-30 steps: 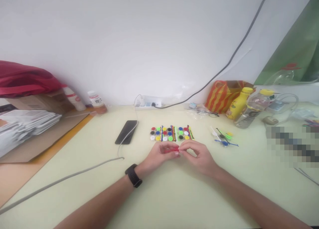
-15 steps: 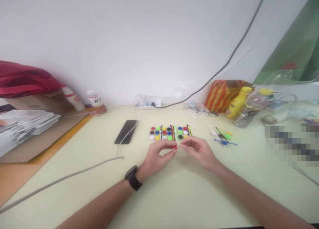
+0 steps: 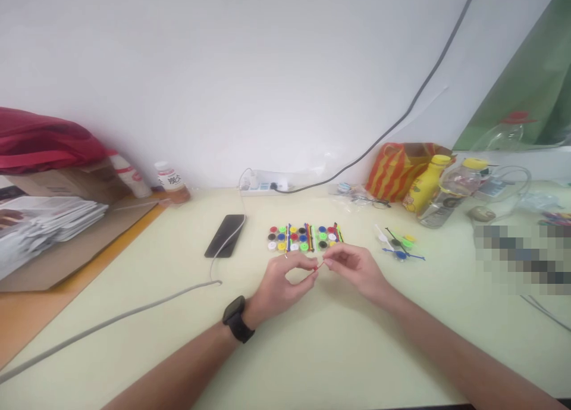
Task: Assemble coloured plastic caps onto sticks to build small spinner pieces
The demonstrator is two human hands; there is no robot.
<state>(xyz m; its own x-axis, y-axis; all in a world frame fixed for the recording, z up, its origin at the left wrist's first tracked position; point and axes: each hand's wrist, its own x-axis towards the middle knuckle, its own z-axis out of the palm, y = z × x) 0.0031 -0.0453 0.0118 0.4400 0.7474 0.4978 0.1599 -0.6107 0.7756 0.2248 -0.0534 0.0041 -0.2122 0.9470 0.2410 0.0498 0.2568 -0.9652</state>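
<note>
My left hand [image 3: 285, 282], with a black watch on the wrist, is closed with thumb and forefinger pinching a thin red plastic arrow [image 3: 317, 268]. Meeting it from the other side, my right hand [image 3: 357, 272] pinches the arrow's right end between thumb and fingertips. Much of the arrow is hidden by the fingers. Just beyond my hands lie rows of coloured round discs [image 3: 304, 238] with bundles of thin coloured arrows [image 3: 311, 237] between them. Off to the right, a blue arrow [image 3: 414, 256] and other arrows lie fitted with discs.
A black phone [image 3: 225, 235] lies on the left with a grey cable [image 3: 134, 318] across it. Bottles [image 3: 426, 184] and a striped bag [image 3: 387, 171] stand at the back right. Papers and cardboard [image 3: 49, 255] occupy the far left; a power strip [image 3: 263, 185] sits by the wall.
The red arrow has turned between my fingers, so its long left part no longer shows. My left thumb and forefinger have shifted slightly; my right hand has barely moved.
</note>
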